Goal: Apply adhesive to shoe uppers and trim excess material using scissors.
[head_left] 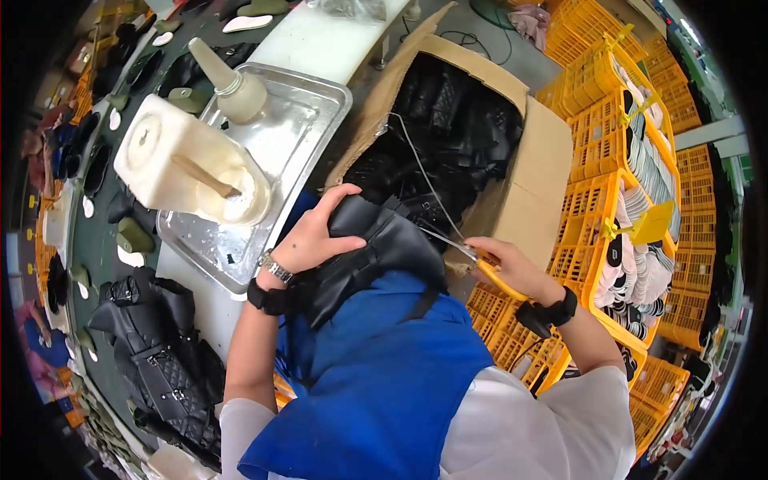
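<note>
A black leather boot upper (pixel 387 242) lies across my lap on a blue apron (pixel 384 360). My left hand (pixel 308 238) grips its left side, thumb on top and forefinger stretched along the far edge; the other fingers are hidden. In my right hand (pixel 516 270) is a yellow-handled metal tool (pixel 498 280), its thin end pointing left at the upper's right edge. Whether its tip touches the leather is unclear. A thin pale strand (pixel 422 164) curves from near the tool up to the carton's edge.
An open cardboard carton (pixel 528 172) of black leather pieces stands ahead. At left, a metal tray (pixel 300 104) holds a white jug (pixel 156 160) with a brush and a squeeze bottle (pixel 240 96). More black uppers (pixel 164 352) lie lower left. Yellow crates (pixel 596 152) stack up at right.
</note>
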Demonstrator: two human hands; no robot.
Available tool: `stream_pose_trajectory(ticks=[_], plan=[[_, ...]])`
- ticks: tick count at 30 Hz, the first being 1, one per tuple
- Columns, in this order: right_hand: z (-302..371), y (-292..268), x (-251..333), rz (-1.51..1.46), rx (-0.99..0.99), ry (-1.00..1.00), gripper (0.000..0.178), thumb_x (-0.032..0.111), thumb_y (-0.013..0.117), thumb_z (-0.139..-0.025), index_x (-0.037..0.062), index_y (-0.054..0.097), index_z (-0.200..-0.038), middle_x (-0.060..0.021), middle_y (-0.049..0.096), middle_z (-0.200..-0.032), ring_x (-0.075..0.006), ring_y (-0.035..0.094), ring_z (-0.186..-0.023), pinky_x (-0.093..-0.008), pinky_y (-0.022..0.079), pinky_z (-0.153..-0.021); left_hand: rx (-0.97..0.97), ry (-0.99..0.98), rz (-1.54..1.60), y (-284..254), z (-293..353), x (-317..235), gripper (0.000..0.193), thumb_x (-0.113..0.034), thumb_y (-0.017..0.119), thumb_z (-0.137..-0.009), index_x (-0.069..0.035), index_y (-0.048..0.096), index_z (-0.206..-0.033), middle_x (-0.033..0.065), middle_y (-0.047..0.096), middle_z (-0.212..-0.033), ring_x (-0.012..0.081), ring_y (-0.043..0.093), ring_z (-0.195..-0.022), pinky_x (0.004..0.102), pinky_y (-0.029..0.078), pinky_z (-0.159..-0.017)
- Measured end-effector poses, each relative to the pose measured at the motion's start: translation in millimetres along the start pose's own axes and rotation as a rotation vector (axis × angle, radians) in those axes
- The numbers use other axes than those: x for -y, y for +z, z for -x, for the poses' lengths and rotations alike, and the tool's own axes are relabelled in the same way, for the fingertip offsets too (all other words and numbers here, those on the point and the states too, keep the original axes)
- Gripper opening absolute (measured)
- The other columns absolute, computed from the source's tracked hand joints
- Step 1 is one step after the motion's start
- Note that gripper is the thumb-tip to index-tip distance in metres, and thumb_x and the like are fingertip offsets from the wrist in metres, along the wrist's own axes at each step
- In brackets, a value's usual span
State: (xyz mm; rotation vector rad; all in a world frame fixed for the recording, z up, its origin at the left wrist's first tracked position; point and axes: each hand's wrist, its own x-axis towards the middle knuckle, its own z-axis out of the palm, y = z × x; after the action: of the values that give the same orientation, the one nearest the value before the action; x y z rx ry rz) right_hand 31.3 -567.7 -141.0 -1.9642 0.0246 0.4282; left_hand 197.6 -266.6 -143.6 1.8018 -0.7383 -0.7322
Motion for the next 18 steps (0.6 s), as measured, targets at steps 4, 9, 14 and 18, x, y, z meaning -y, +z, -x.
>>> stream_pose_trajectory(ticks=[4, 9, 14, 18], plan=[[-3.3, 6.2, 8.5, -0.085, 0.04, 0.031, 0.043, 0.005, 0.063, -0.078, 0.0039, 0.048, -0.118, -0.0042, 0.052, -0.083, -0.0104, 0.048, -0.076, -0.0246, 0.043, -0.07, -0.019, 0.104, -0.063, 5.4, 4.7, -4.2, 0.068, -0.013, 0.074, -0.069, -0.009, 0.037, -0.127, 0.0114, 0.051, -0.116, 0.0256, 0.057, -0.1, 0.0323, 0.044, -0.085], [-8.1, 14.2, 10.4, -0.133, 0.111, 0.032, 0.044, 0.005, 0.063, -0.078, 0.0046, 0.048, -0.119, -0.0035, 0.052, -0.082, -0.0099, 0.048, -0.076, -0.0239, 0.042, -0.07, 0.003, 0.091, -0.09, 5.7, 5.1, -12.4, 0.068, -0.015, 0.074, -0.069, -0.008, 0.037, -0.126, 0.011, 0.051, -0.118, 0.0284, 0.056, -0.102, 0.0329, 0.045, -0.085], [-13.6, 20.8, 5.9, -0.148, 0.135, 0.037, 0.041, -0.002, 0.057, -0.08, 0.0019, 0.048, -0.119, -0.0004, 0.055, -0.091, -0.0073, 0.051, -0.084, -0.0217, 0.043, -0.076, 0.0, 0.135, -0.113, 6.2, 4.6, -9.7, 0.068, -0.014, 0.074, -0.069, -0.008, 0.037, -0.126, 0.011, 0.051, -0.117, 0.0279, 0.057, -0.1, 0.0329, 0.045, -0.084], [-12.7, 28.0, -5.6, -0.305, 0.135, 0.073, 0.04, -0.001, 0.059, -0.08, 0.001, 0.049, -0.119, -0.0002, 0.053, -0.087, -0.0059, 0.048, -0.081, -0.0209, 0.042, -0.073, 0.043, 0.066, -0.09, 5.6, 3.0, -15.7, 0.067, -0.013, 0.074, -0.069, -0.009, 0.037, -0.125, 0.0112, 0.052, -0.114, 0.0278, 0.058, -0.097, 0.033, 0.045, -0.083]])
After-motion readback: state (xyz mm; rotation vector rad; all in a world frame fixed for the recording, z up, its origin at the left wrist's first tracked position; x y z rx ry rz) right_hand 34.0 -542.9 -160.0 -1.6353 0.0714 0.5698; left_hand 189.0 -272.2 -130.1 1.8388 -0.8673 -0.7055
